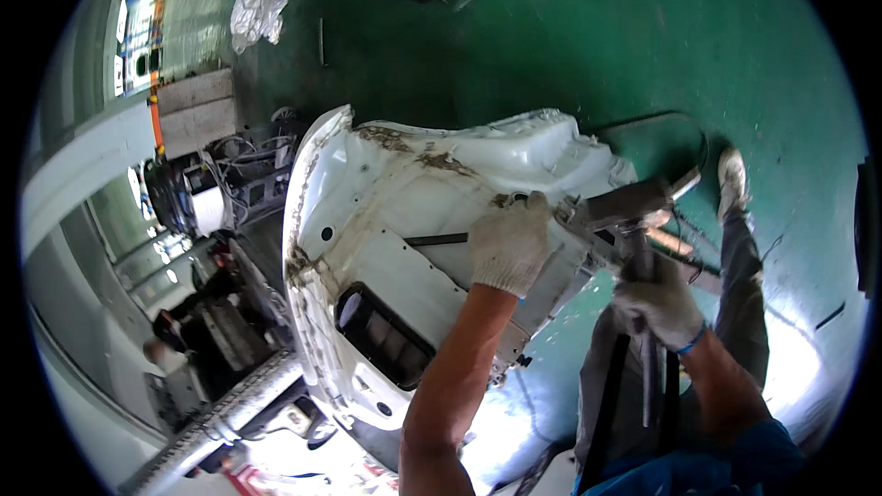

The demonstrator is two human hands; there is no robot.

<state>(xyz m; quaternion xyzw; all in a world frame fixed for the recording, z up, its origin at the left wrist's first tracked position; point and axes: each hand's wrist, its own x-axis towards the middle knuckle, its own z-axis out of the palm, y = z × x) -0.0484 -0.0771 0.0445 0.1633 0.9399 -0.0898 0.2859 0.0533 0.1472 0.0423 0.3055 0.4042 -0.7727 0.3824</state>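
L hand (510,246) fisted round dark bar (435,240) over dirty wht panel (413,195), mid-view above grn flr (514,55). R hand (663,301) grips hammer (629,206) by panel's R edge. Misc parts (225,335) L.

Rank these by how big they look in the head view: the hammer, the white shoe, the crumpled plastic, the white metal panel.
1. White metal panel
2. Hammer
3. Crumpled plastic
4. White shoe

The hammer is raised nearer the camera, which may flatter its size.
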